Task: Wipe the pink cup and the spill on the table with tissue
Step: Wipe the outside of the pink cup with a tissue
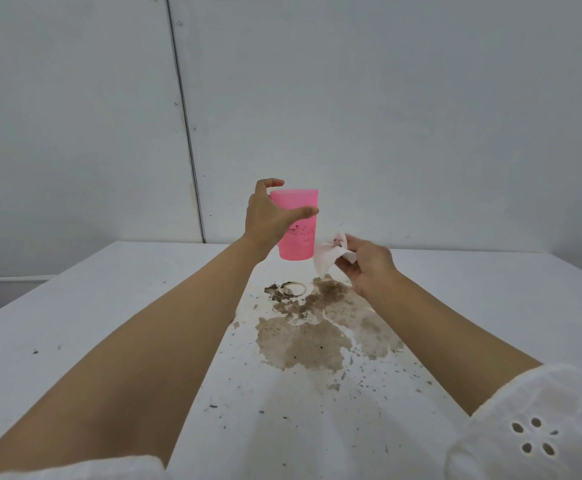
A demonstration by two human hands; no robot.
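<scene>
My left hand (pixel 268 216) grips the pink cup (pixel 298 233) upright in the air above the table, thumb across its front; dark specks stain the cup's side. My right hand (pixel 369 268) holds a crumpled white tissue (pixel 327 254) just right of the cup's lower side, touching or nearly touching it. Below both hands a brown spill (pixel 317 334) spreads over the white table (pixel 92 323), with a ring mark (pixel 293 289) and dark grit at its far end.
Small dark specks are scattered over the table in front of the spill, toward me. A grey panelled wall (pixel 386 116) rises right behind the table's far edge. The table's left edge runs diagonally at the left.
</scene>
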